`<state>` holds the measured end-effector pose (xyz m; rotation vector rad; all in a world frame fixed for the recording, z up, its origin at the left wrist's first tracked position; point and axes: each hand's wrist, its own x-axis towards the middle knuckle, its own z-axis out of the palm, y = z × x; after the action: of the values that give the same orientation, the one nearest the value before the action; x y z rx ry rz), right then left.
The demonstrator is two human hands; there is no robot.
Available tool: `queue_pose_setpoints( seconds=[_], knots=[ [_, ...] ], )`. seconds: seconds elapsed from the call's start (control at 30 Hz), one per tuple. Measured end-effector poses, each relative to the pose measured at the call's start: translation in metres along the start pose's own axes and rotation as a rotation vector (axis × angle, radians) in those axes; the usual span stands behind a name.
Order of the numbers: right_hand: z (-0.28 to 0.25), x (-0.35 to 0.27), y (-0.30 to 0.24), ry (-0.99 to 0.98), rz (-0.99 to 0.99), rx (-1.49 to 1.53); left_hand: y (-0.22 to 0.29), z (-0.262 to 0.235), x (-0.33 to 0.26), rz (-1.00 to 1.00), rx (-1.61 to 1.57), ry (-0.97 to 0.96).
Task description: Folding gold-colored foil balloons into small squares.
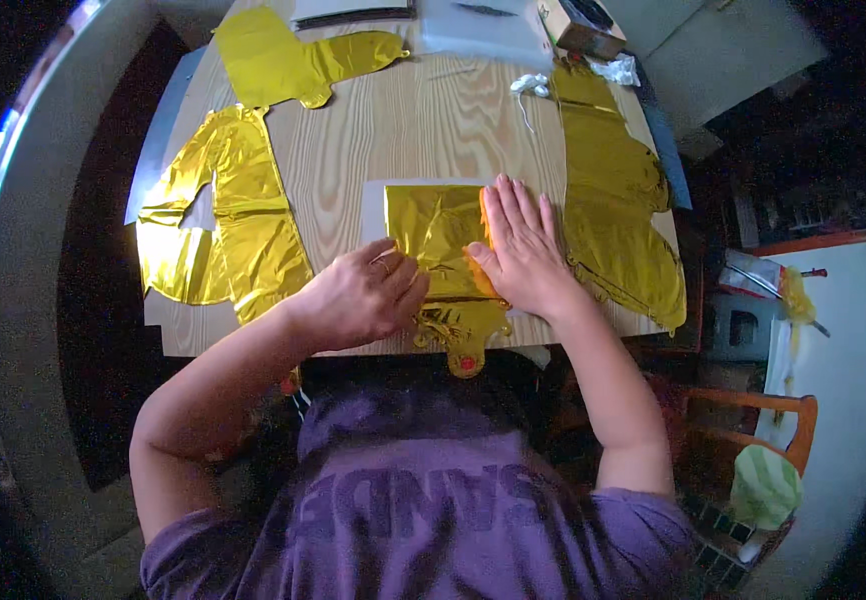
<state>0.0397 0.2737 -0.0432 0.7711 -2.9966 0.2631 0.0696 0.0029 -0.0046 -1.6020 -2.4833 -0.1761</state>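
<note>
A gold foil balloon, flat and folded into a rectangle, lies at the table's near edge. Its tabbed end hangs over that edge. My left hand is at its left side, fingers curled and closed on the foil; the fingertips are partly hidden. Flat over the right side rests my right hand, fingers stretched out. Beneath its palm and thumb shows a bit of orange material, perhaps a cloth, mostly covered by the hand. A whitish sheet sticks out from under the balloon.
More flat gold foil balloons lie at the left, far left and right of the wooden table. At the back are a box, clear plastic and crumpled white tissue. A wooden chair stands right.
</note>
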Motion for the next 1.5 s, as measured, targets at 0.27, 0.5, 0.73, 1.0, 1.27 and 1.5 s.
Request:
queue_pose_setpoints(
  seconds=[0.27, 0.5, 0.73, 1.0, 1.27, 1.5],
  knots=[
    [-0.001, 0.003, 0.0, -0.019, 0.029, 0.026, -0.039, 0.026, -0.002, -0.08, -0.223, 0.181],
    [-0.045, -0.057, 0.0, 0.512, -0.323, 0.34, -0.044, 0.019, -0.001, -0.035, -0.244, 0.235],
    [-0.019, -0.1, -0.041, 0.277, -0.242, 0.119, -0.054, 0.005, 0.007, -0.116, -0.407, 0.205],
    [-0.026, -0.076, -0.039, 0.265, -0.279, 0.309, -0.068, -0.016, 0.012, -0.274, -0.416, 0.239],
    [-0.064, -0.033, -0.024, 0.22, -0.3, 0.706, -0.069, -0.024, 0.016, -0.306, -0.445, 0.227],
    [-0.024, 0.022, -0.017, 0.173, 0.323, 0.235, -0.08, -0.008, 0.023, -0.287, -0.419, 0.345]
  ],
)
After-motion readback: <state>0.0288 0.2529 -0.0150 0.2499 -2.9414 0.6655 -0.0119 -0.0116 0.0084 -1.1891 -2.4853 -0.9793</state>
